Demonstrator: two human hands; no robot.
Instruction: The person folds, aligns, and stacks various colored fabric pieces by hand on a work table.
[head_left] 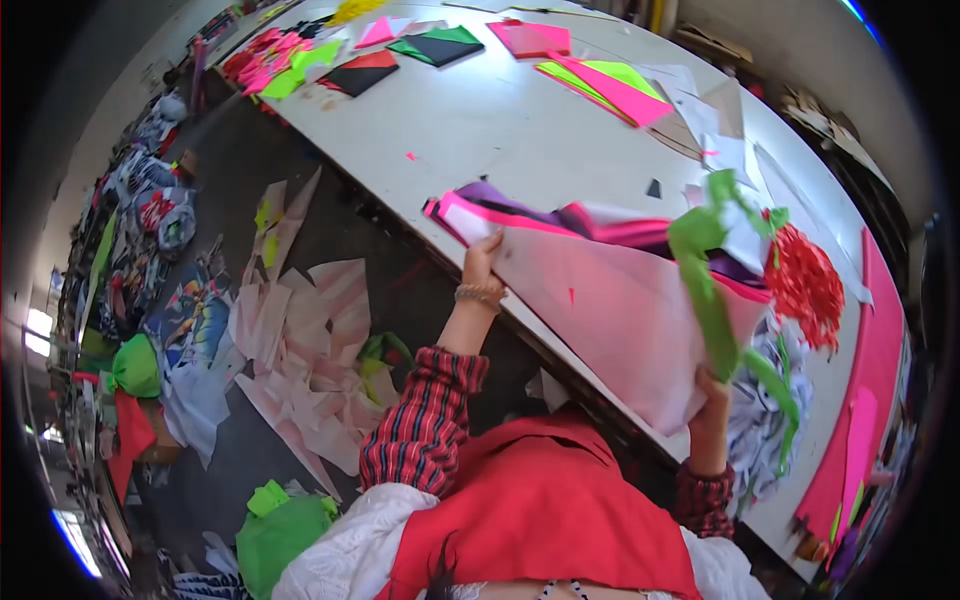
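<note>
A layered stack of fabric (610, 300) lies across the near edge of the white table, pale pink on top with pink, purple and black layers showing at its far side. My left hand (483, 262) grips the stack's left corner, fingers closed on it. At the stack's lower right corner, my right hand (712, 395) is closed on the fabric. A green strip (700, 270) hangs over the right end of the stack, blurred, down to near my right hand. Just right of it sits a bundle of red strips (803, 288).
The white table (440, 130) carries folded pieces (437, 45) in green and black, pink and red along its far side. Long pink fabric (860, 400) lies at the right. Pale paper-like scraps (310, 350) and a green bundle (280, 530) lie on the floor at left.
</note>
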